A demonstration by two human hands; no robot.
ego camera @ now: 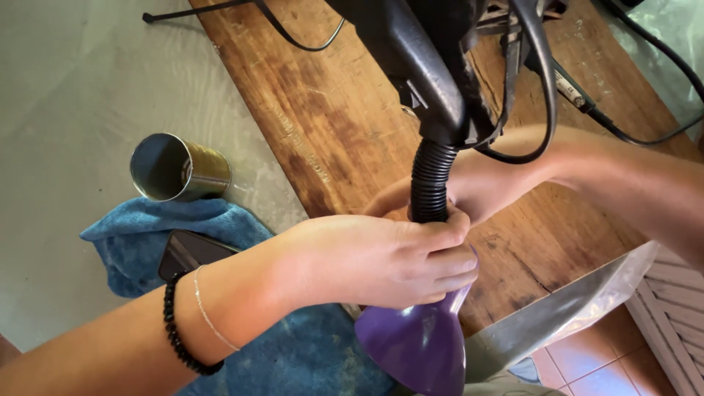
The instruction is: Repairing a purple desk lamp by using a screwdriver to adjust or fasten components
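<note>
My left hand (381,258) is clenched around the joint where the black ribbed hose (430,180) runs near-vertically down into the purple nozzle (419,341), my right hand (469,192) behind it, probably gripping the same hose, over the wooden table (323,117).

Bright daylight, soft shadows, sharp centre; edges perhaps slightly stretched.
</note>
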